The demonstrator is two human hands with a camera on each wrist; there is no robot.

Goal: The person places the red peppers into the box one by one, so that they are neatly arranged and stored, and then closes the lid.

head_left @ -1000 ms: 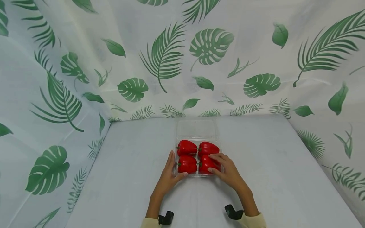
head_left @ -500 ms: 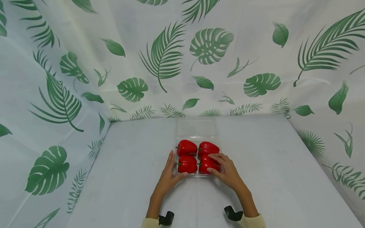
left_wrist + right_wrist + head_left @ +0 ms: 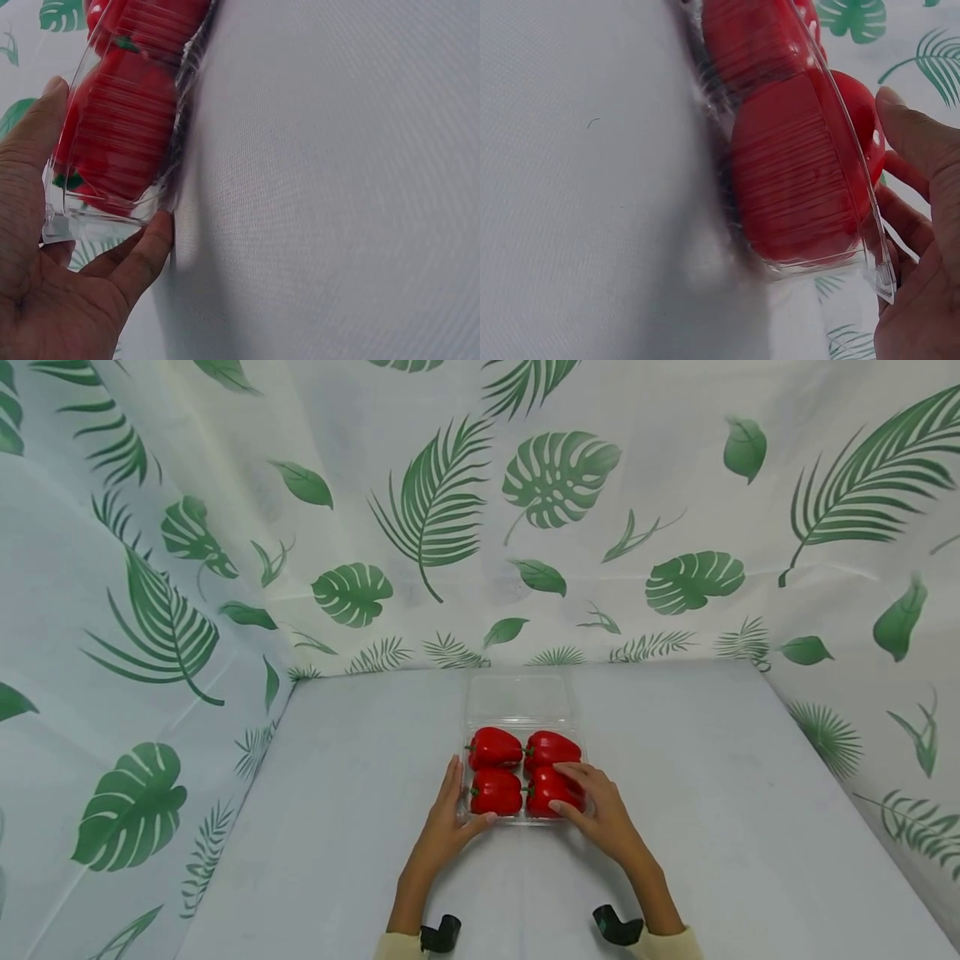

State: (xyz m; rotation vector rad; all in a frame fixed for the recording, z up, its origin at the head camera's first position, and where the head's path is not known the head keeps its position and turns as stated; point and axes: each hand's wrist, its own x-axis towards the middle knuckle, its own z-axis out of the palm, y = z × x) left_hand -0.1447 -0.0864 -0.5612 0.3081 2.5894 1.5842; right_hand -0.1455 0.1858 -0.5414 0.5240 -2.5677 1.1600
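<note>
Red bell peppers sit in two rows inside a clear plastic clamshell box (image 3: 520, 697), its lid folded back away from me. My left hand (image 3: 441, 833) holds the box's near left corner, thumb at the front rim and fingers along the left side. Over the near right bell pepper (image 3: 543, 788) my right hand (image 3: 609, 823) curls, thumb in front and fingertips on top. From the left wrist, a bell pepper (image 3: 124, 120) shows through the ridged wall beside that hand. In the right wrist view the gripped bell pepper (image 3: 802, 172) fills its corner, fingers partly hidden by the box.
The box stands on a white-covered table (image 3: 337, 760), toward the middle. A white curtain (image 3: 457, 510) printed with green leaves encloses the back and both sides. Black wrist mounts (image 3: 441, 933) are strapped near the cream sleeves.
The head view has shifted very slightly. Both hands keep the same hold, and the peppers and box stay in place.
</note>
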